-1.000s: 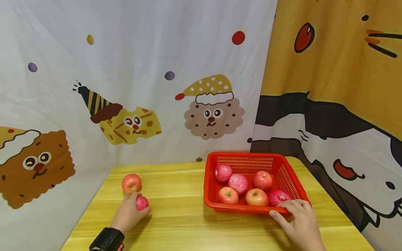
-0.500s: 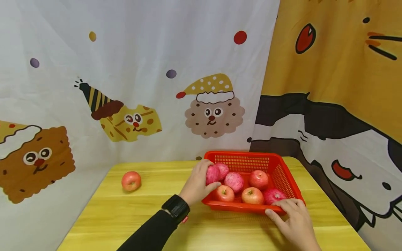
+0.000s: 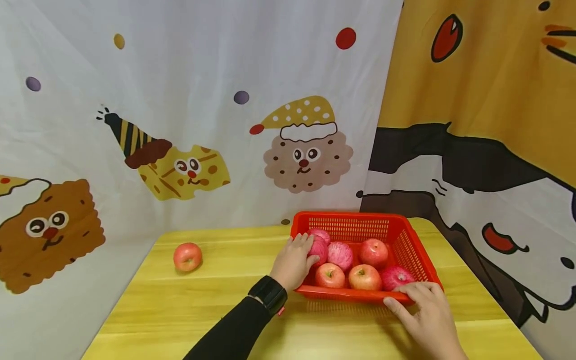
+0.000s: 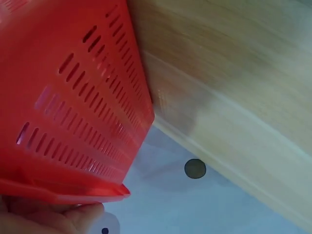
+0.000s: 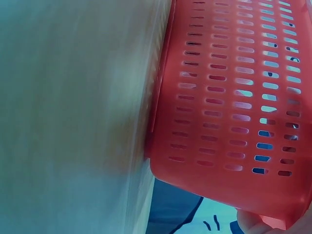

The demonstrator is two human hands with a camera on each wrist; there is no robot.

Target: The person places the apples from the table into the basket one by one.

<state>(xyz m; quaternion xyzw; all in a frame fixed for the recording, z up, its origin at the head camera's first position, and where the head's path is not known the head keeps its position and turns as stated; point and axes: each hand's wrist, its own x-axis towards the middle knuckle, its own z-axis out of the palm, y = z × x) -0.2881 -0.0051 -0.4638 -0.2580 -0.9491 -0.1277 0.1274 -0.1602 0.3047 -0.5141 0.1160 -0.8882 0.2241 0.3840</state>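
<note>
A red plastic basket point(image 3: 348, 295) holds several apples, some smooth and red, others streaky pink. My left hand point(image 3: 291, 262) reaches over its left rim, fingers extended against a pink apple point(image 3: 320, 250) inside. That apple shows beyond the fingertips; its underside is hidden. In the left wrist view, fingertips point(image 4: 85, 214) show past the rim of the basket point(image 4: 87, 112). My right hand point(image 3: 427, 315) grips the front right rim, thumb outside and fingers over the edge. The right wrist view shows the slotted wall of the basket point(image 5: 219, 117) with part of that hand point(image 5: 251, 222) below.
One red apple point(image 3: 188, 257) sits alone at the table's left side. The wood-grain table point(image 3: 216, 300) ends at a printed cloth point(image 3: 252, 60) behind it, with a yellow and black patterned cloth point(image 3: 495, 100) on the right.
My left hand has carried the pink apple from the table's left side into the basket, and its fingers have loosened. The right hand has kept hold of the rim.
</note>
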